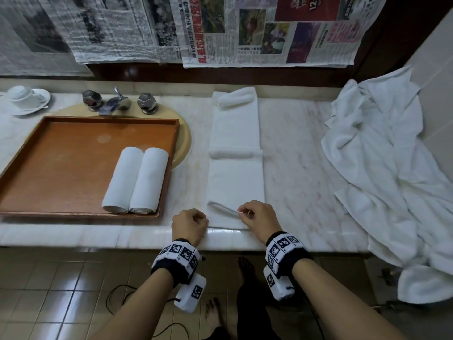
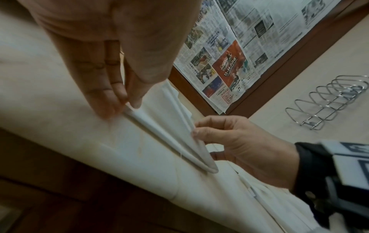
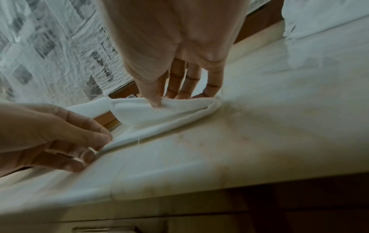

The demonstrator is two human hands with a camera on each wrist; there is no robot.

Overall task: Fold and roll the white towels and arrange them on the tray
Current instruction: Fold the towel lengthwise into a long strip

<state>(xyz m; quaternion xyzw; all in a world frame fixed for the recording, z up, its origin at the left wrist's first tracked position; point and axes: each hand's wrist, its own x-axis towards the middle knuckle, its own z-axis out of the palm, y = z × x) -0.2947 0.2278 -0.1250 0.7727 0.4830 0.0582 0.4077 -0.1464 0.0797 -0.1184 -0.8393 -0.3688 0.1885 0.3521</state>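
A long folded white towel (image 1: 235, 177) lies on the marble counter, running from the back wall to the front edge. My left hand (image 1: 203, 218) pinches its near left corner (image 2: 131, 110) between thumb and fingers. My right hand (image 1: 242, 212) pinches the near right part, thumb pressed into the cloth (image 3: 159, 110). Between both hands the near end is lifted into a small fold. On the wooden tray (image 1: 61, 163) to the left, two rolled white towels (image 1: 123, 180) (image 1: 149, 180) lie side by side at its near right corner.
A heap of loose white towels (image 1: 382, 153) covers the counter's right end and hangs over the edge. Taps (image 1: 115, 101) and a cup on a saucer (image 1: 24, 96) stand at the back left. Newspapers (image 1: 269, 30) cover the wall. A wire rack (image 2: 327, 100) hangs on the side wall.
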